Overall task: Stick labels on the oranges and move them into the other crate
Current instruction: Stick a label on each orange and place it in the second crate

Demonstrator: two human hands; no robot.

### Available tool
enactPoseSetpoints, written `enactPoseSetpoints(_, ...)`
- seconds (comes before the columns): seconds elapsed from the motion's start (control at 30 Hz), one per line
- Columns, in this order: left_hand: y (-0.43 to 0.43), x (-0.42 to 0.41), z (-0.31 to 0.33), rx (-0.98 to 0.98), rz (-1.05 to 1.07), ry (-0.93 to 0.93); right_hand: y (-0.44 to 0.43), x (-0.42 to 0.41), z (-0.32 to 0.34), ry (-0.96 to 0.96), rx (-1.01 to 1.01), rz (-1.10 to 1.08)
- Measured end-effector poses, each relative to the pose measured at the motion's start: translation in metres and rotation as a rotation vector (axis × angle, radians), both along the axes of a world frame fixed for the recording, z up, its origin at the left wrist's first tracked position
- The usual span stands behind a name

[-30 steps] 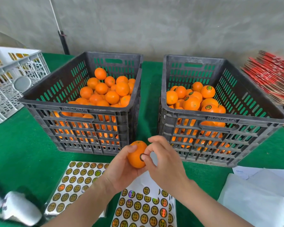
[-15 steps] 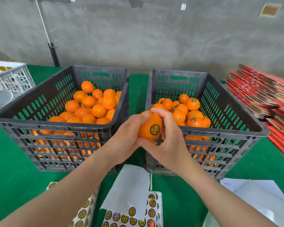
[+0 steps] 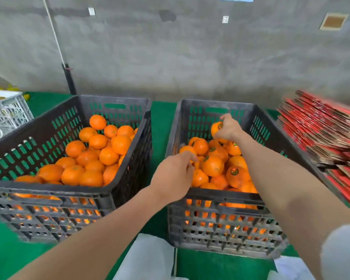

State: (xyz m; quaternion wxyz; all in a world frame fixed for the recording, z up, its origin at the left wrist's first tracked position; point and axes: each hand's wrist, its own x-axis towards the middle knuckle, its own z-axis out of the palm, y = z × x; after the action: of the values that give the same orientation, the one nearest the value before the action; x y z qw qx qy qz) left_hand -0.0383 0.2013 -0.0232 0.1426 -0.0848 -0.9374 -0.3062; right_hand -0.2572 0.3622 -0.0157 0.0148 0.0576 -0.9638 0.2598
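One orange [image 3: 216, 127] in right grip [image 3: 229, 129] over right crate [image 3: 220, 194]; left grip [image 3: 173, 175] loose, empty.

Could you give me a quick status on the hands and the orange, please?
Right hand grips orange above right crate. Left hand empty, at crate's near rim. Nothing in the way.

The single head-worn camera faces forward and down, close over the table [image 3: 162, 126]. Left crate [image 3: 59, 188] lies at 11 o'clock, right crate [image 3: 190, 239] at 1 o'clock.
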Motion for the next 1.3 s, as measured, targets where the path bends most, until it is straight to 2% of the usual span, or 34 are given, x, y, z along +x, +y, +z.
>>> enactPoseSetpoints(0.13,0.002,-0.001,-0.002,-0.012,0.012,-0.005,-0.006,-0.027,-0.034,-0.09,0.201,0.057)
enactPoseSetpoints(0.3,0.002,-0.002,-0.001,0.01,0.022,0.0,-0.002,-0.03,-0.042,-0.156,0.264,0.041)
enactPoseSetpoints(0.43,0.002,-0.003,0.001,-0.002,0.008,-0.001,-0.007,-0.012,-0.024,-0.111,0.4,0.093)
enactPoseSetpoints(0.53,0.002,-0.001,0.001,-0.008,-0.004,0.029,-0.023,0.023,0.003,0.0,0.393,0.215)
enactPoseSetpoints(0.63,0.001,0.003,0.001,0.055,-0.015,0.075,-0.041,0.084,0.036,0.337,0.119,0.26)
enactPoseSetpoints(0.73,0.003,0.01,0.003,0.127,0.007,0.135,-0.049,0.177,0.048,0.76,-0.431,0.317)
enactPoseSetpoints(0.8,0.003,0.022,0.006,0.274,-0.046,0.177,-0.05,0.24,0.031,0.865,-0.594,0.427)
enactPoseSetpoints(0.87,-0.006,0.04,-0.001,0.391,-0.106,0.268,-0.049,0.288,-0.008,0.72,-0.591,0.526)
enactPoseSetpoints(0.97,-0.029,0.074,-0.036,0.284,0.063,0.4,-0.051,0.324,-0.078,0.162,-0.384,0.539)
enactPoseSetpoints(1.03,-0.043,0.102,-0.072,0.361,0.135,0.291,-0.055,0.33,-0.121,-0.107,-0.154,0.549)
enactPoseSetpoints(1.13,-0.063,0.133,-0.129,0.4,0.339,-0.219,-0.061,0.338,-0.158,-0.212,0.041,0.587)
enactPoseSetpoints(1.23,-0.08,0.143,-0.17,0.193,0.484,-0.702,-0.068,0.347,-0.175,-0.265,0.156,0.601)
enactPoseSetpoints(1.3,-0.08,0.144,-0.178,-0.015,0.514,-0.866,-0.07,0.353,-0.179,-0.269,0.181,0.601)
